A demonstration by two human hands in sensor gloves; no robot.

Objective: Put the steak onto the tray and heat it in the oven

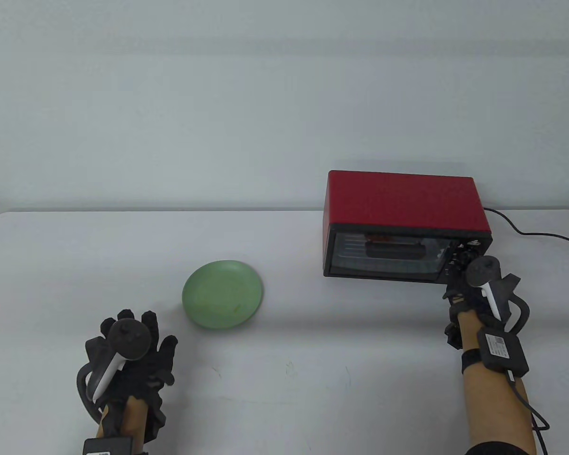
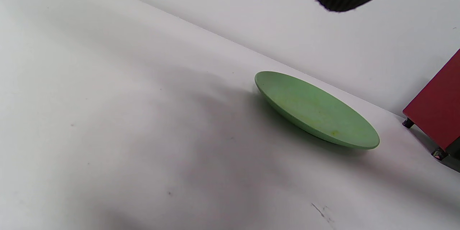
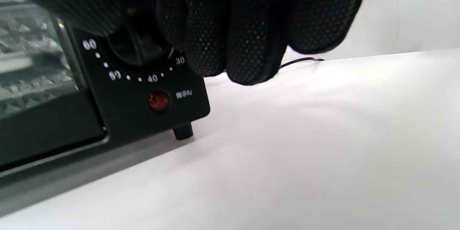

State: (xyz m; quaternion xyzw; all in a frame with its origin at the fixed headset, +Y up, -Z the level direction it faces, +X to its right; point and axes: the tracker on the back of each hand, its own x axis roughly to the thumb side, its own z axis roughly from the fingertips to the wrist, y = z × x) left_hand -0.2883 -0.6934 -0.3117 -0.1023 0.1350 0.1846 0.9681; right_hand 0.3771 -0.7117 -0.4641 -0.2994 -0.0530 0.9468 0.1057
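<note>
The right hand (image 1: 469, 279) pinches the oven (image 1: 403, 222) dial (image 3: 138, 45) (door closed), while the left hand (image 1: 130, 350) rests flat, fingers spread, near the plate (image 1: 223, 294).

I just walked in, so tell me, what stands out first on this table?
The red oven on the table's right side, door closed, with the right hand at its timer dial. Left of it sits an empty green plate, and the left hand rests nearby, holding nothing.
</note>
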